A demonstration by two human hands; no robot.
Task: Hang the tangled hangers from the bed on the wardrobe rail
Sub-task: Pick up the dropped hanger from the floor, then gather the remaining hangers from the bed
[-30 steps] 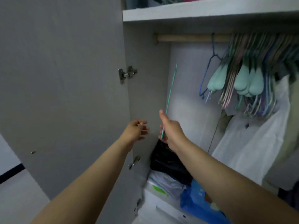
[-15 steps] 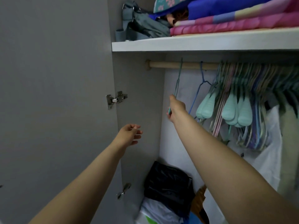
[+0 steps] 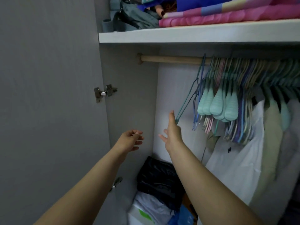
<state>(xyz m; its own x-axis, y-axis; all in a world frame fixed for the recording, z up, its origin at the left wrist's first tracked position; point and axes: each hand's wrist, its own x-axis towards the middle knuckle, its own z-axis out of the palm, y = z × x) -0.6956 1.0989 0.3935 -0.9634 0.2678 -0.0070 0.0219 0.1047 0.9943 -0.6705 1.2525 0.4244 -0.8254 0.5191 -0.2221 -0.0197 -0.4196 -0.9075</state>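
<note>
— What sort of place is this?
— A home bedroom wardrobe: a wooden rail [image 3: 170,58] crowded with hangers [image 3: 227,101], folded blankets [image 3: 227,15] on the shelf [image 3: 178,35], bags [image 3: 155,177] below.

Right hand [image 3: 172,135] is up inside the wardrobe, fingers straight and spread, fingertips touching the low corner of a teal wire hanger [image 3: 186,103]. That hanger's hook sits over the wooden rail [image 3: 170,59], at the left edge of a dense row of hangers [image 3: 243,88]. Left hand [image 3: 131,139] hovers near the wardrobe's side panel, fingers loosely curled, holding nothing. Folded bedding [image 3: 227,15] lies on the shelf [image 3: 194,35] above the rail. A black bag [image 3: 157,177] sits low inside the wardrobe.
</note>
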